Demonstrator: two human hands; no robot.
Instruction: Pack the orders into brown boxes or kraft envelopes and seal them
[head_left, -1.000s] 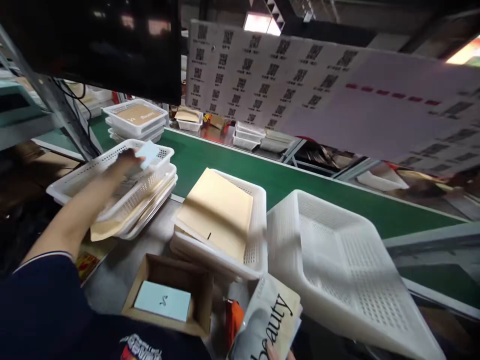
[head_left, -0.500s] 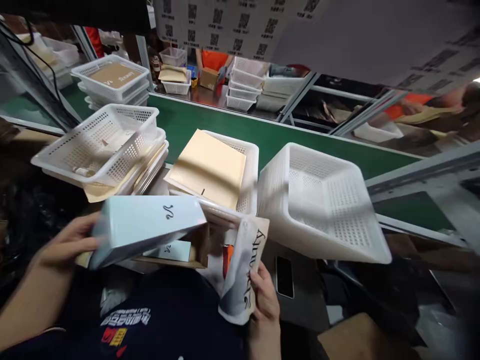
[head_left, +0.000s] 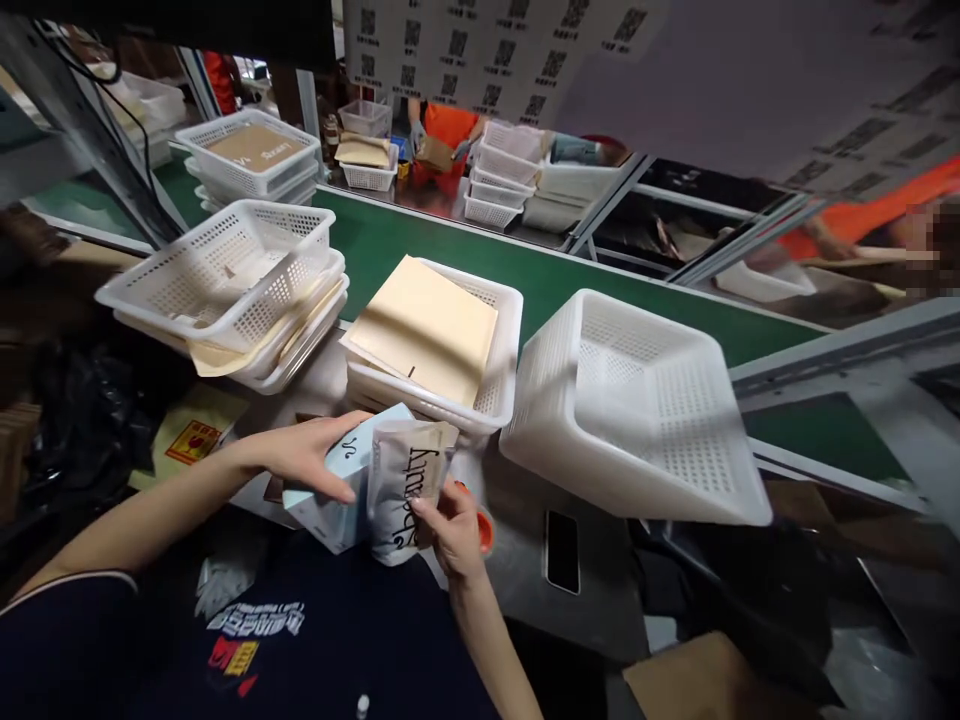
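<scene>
My left hand (head_left: 307,455) grips a light blue box (head_left: 358,452) from above, its thumb pressed along the near side. The box is tilted, with a black squiggle on its face. Pinched in my right hand (head_left: 454,525) is a whitish soft pouch (head_left: 391,490) with "beauty" lettering running up it. The pouch stands against the right side of the box, covering part of it. An orange ring-shaped thing (head_left: 484,530), perhaps a tape roll, lies just right of my right hand. Beneath the box, a brown carton (head_left: 277,488) is mostly hidden.
Ahead stands a white basket (head_left: 510,350) bearing padded envelopes (head_left: 427,325). Nested white baskets (head_left: 637,470) lean at right, near a phone (head_left: 562,552). Stacked baskets (head_left: 225,290) stand left. Behind runs a green belt (head_left: 450,240); beyond it, a person in orange (head_left: 448,125) holds a box.
The blue box has moved right and turned, and the pouch has come left against it. My left hand has shifted onto the box's top. The small blue box in the carton is now hidden.
</scene>
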